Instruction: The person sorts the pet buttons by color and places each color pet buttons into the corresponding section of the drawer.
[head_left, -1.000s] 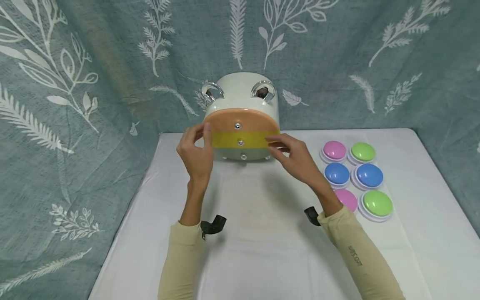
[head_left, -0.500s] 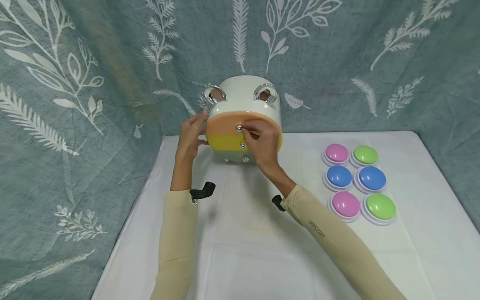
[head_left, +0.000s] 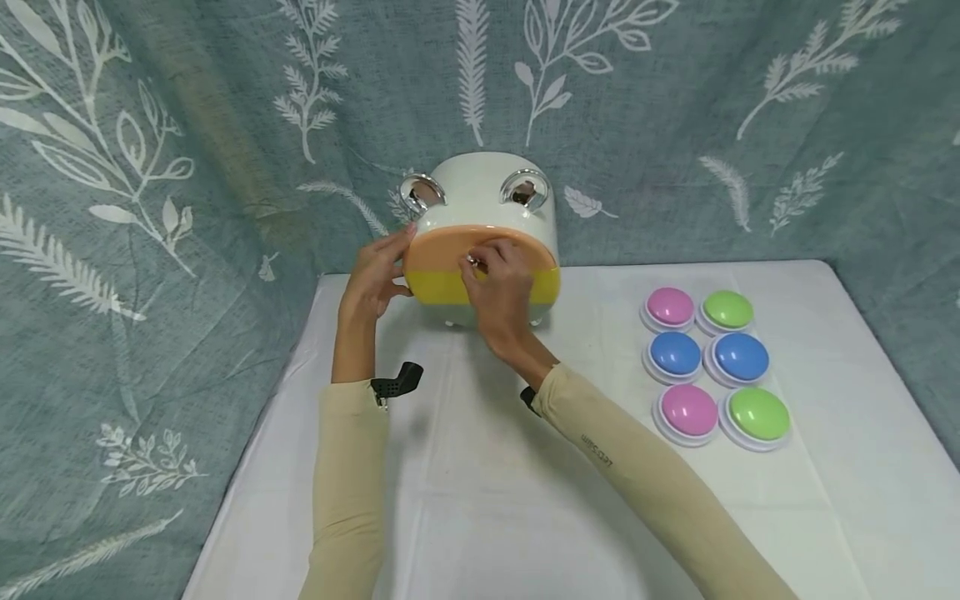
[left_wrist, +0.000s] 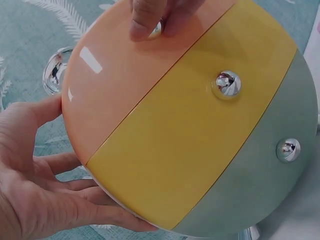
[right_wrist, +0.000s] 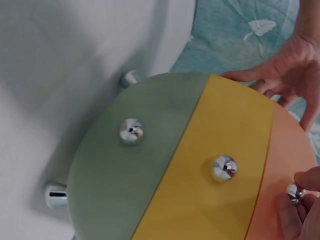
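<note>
A small white drawer cabinet (head_left: 487, 185) with two chrome ring ears stands at the back of the table. Its rounded front has an orange drawer (head_left: 438, 247) on top, a yellow drawer (head_left: 435, 287) in the middle and a grey-green drawer (left_wrist: 255, 180) at the bottom, each with a round chrome knob. My right hand (head_left: 501, 287) pinches the orange drawer's knob (right_wrist: 295, 194) between thumb and fingers. Along the cabinet's left side, my left hand (head_left: 370, 275) rests with its fingertips against the edge. All three drawer fronts look flush.
Several round push lights with pink (head_left: 670, 306), blue (head_left: 741, 356) and green (head_left: 759, 413) domes sit in two columns on the right of the white-covered table (head_left: 480, 517). A leaf-patterned curtain (head_left: 645, 125) hangs close behind the cabinet.
My right hand has moved left from the cabinet's right side to the top knob and taken hold of it. The left hand has shifted outward from the front's left edge to the cabinet's side.
</note>
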